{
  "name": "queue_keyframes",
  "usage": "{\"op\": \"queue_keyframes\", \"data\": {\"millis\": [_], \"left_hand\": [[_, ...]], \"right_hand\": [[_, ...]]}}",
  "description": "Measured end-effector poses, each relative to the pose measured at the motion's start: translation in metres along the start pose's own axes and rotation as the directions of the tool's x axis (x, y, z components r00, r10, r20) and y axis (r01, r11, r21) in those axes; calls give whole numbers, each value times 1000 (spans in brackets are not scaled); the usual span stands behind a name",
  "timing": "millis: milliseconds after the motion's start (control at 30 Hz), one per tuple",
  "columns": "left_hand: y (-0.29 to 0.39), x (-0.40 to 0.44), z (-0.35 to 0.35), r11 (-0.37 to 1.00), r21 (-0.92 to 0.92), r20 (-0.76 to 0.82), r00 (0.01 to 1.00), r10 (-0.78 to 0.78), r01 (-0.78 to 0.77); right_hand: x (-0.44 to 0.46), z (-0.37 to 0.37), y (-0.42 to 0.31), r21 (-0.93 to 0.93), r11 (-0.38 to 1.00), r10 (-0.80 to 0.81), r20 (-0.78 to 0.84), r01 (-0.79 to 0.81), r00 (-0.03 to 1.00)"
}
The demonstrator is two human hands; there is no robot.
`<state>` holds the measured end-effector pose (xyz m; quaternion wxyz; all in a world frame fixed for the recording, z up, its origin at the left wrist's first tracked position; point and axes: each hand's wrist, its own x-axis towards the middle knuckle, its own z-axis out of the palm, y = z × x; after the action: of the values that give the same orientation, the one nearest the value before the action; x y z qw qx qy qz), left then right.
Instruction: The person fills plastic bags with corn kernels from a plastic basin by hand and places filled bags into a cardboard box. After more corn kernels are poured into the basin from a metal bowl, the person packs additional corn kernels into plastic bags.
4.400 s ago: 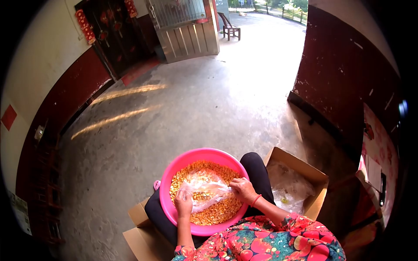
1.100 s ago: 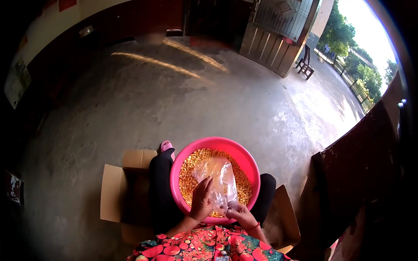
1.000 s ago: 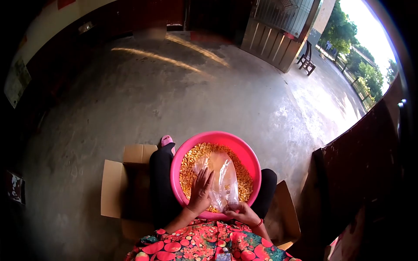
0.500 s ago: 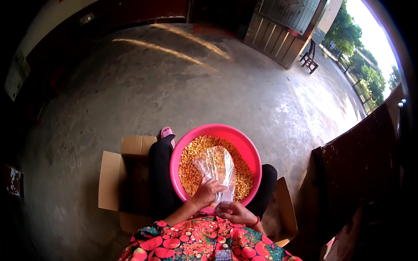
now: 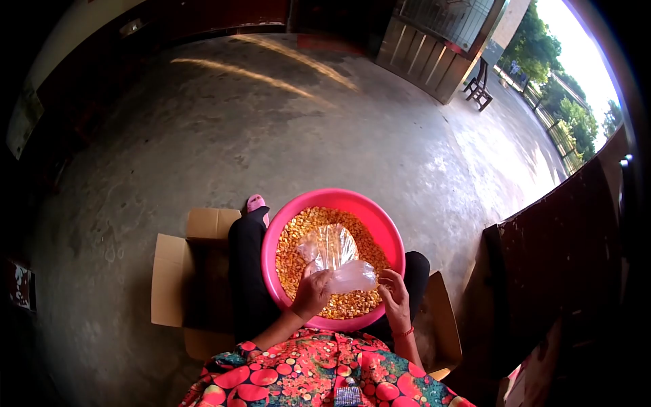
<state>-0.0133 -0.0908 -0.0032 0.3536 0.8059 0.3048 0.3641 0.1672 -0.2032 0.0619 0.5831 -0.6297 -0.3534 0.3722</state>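
A clear plastic bag (image 5: 337,245) lies over yellow corn kernels (image 5: 308,224) inside a pink basin (image 5: 390,239) at my lap. Kernels show through its body; I cannot tell whether they are in it or beneath it. My left hand (image 5: 312,293) is closed around the gathered part of the bag. From there its whitish neck stretches sideways to my right hand (image 5: 395,293), whose thumb and fingers pinch near the far end. A red bracelet circles my right wrist.
An open cardboard box (image 5: 169,281) stands beside my left leg, another cardboard box (image 5: 442,319) beside my right. Dark wooden furniture (image 5: 556,258) rises at the right. Farther off are a door (image 5: 434,44) standing ajar and a small chair (image 5: 479,89).
My right hand has moved up and to the right from the basin's near rim. The bag's neck, earlier pointing towards me, now extends to the right between my hands.
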Motion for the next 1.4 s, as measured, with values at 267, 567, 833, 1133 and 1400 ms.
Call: {"op": "queue_keyframes", "data": {"millis": [267,567,833,1133,1400], "left_hand": [[53,35,-3,945,-199,43,961,273,-259],[39,26,2,904,-369,261,909,324,-216],[-17,29,-24,946,315,333,942,-37,-74],[-7,61,15,929,368,508,845,-168,-37],[-29,55,36,921,303,291,944,154,-243]], "right_hand": [[18,39,47,-470,783,-268,334,407,903],[10,32,76,-478,846,-149,216,238,965],[18,21,94,-540,830,-124,66,141,990],[14,28,72,-380,911,-133,101,162,986],[21,35,78,-458,860,-227,54,226,972]]}}
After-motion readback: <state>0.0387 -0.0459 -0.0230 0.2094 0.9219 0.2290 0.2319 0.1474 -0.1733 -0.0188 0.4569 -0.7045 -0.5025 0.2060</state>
